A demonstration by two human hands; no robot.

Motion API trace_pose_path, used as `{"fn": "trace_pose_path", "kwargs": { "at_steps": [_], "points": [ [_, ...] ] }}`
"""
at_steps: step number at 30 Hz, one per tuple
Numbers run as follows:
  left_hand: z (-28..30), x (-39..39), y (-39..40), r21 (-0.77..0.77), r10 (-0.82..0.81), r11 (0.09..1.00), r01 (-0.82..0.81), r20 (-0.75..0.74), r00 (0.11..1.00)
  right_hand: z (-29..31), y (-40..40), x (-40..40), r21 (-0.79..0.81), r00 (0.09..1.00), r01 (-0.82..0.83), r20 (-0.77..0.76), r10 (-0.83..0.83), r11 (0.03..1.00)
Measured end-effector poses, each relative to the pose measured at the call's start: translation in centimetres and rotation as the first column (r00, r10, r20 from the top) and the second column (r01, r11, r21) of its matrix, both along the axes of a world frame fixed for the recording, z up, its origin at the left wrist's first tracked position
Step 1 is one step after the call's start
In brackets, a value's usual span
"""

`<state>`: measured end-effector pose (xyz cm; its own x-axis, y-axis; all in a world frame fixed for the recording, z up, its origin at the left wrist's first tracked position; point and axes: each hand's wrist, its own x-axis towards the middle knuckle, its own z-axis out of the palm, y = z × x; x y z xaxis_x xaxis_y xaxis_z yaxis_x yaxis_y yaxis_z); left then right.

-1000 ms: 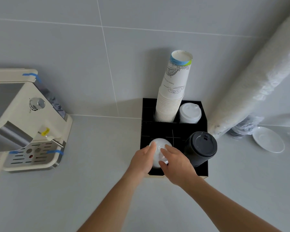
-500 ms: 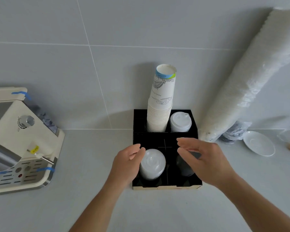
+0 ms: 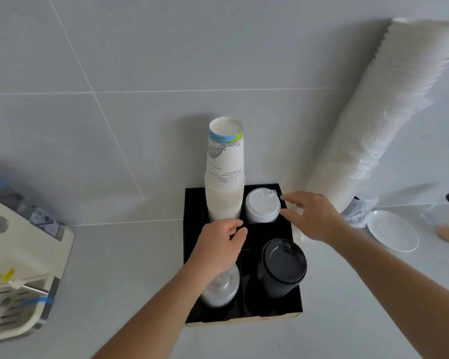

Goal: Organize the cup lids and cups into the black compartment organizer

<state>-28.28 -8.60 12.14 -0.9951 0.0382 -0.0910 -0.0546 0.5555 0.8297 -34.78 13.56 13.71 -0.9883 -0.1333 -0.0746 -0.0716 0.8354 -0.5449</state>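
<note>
Both hands, left (image 3: 219, 246) and right (image 3: 313, 217), moved back toward the white lids (image 3: 262, 207).

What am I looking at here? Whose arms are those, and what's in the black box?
The picture comes from a camera worn on a person's head, looking down, so the two arms are that person's own. They are sorting cups and lids into the black organizer, a box split into compartments that sits on a grey counter by a tiled wall.

At the back stands a tall stack of paper cups, with a stack of white lids beside it. At the front are a stack of black lids and a stack of clear lids.

The left hand hovers over the box with fingers loosely curled, holding nothing. The right hand reaches toward the white lids with fingers spread, not holding them.

Nearby are a coffee machine, a white saucer and a long wrapped sleeve of cups leaning on the wall.
</note>
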Motion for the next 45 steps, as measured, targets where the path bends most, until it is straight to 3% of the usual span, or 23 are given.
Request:
{"fn": "trace_pose_path", "kwargs": {
  "at_steps": [10,18,23,33,40,45],
  "points": [
    [-1.5,-4.3,4.3,-0.231,-0.14,0.962,0.144,0.03,0.99,-1.9,-0.1,-5.1,0.135,0.973,-0.157,0.189,0.13,0.978],
    [-2.6,-5.1,5.9,-0.025,-0.065,0.997,0.066,0.049,0.997,-2.7,0.0,-6.0,0.083,0.982,-0.125,0.149,0.112,0.989],
    [-2.7,-5.5,6.1,-0.037,-0.043,0.998,0.046,0.067,0.997,-3.2,-0.2,-5.7,0.04,0.989,-0.073,0.128,0.067,0.997],
    [-3.1,-5.0,6.3,-0.018,-0.05,0.999,0.05,0.021,0.999,-3.0,0.0,-5.5,0.102,0.981,-0.133,0.153,0.117,0.986],
    [-2.8,-5.5,5.6,0.054,-0.009,0.999,0.0,0.169,0.986,-1.7,-0.1,-5.3,0.178,0.969,-0.199,0.184,0.166,0.964],
    [-2.3,-4.4,3.8,0.063,-0.039,0.997,0.032,0.109,0.993,-1.1,0.5,-4.5,0.114,0.978,-0.14,0.171,0.12,0.983]
  ]
}}
